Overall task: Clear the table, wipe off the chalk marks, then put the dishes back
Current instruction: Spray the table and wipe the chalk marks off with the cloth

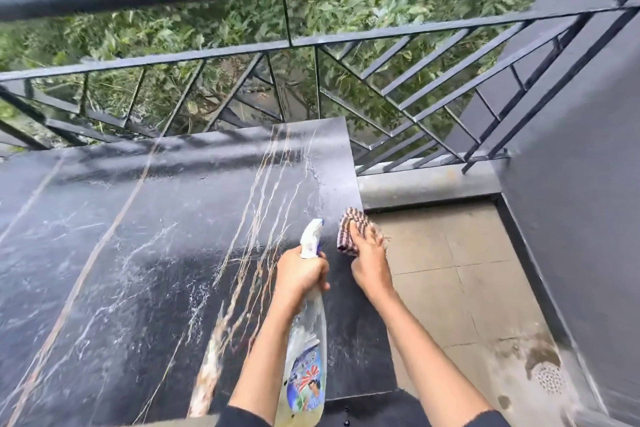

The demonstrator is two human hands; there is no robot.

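Note:
A black marble table (138, 236) with pale veins fills the left and middle of the view. My left hand (301, 276) grips the neck of a clear spray bottle (306, 357) with a white and blue nozzle that points forward over the tabletop. My right hand (369, 263) presses a striped brown and white cloth (353, 224) onto the table near its right edge. No dishes are in view. The wet tabletop has faint whitish smears near the middle.
A black metal railing (311, 45) runs along the far side of the table, with green foliage beyond it. To the right lie a beige tiled floor (450, 270), a floor drain (549, 378) and a dark grey wall (571, 184).

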